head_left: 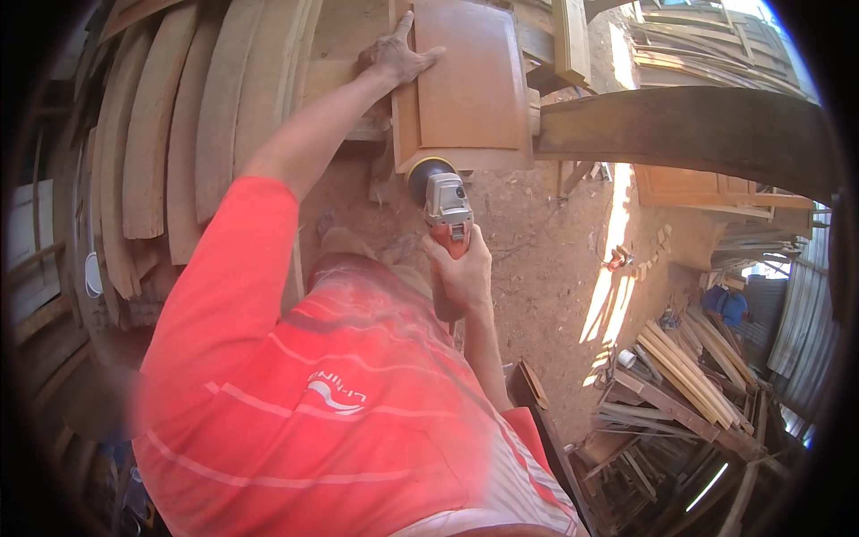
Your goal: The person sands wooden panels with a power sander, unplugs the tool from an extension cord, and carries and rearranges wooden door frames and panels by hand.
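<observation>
A reddish-brown wooden panel (470,80) with a raised centre lies at the top middle. My left hand (400,55) rests on the panel's left edge, thumb and fingers spread apart. Wrapped round the red body of a power sander (449,204) is my right hand (467,273). The sander has a grey metal head and a round dark disc with a yellow rim, which is at the panel's near edge, close to its left corner. Whether the disc touches the wood I cannot tell.
Long boards (165,125) stand side by side at the left. A thick curved beam (689,134) extends right from the panel. Cut wood strips (693,371) are piled at the lower right, beside corrugated metal sheets (801,313). My feet are on the dirt floor (537,268).
</observation>
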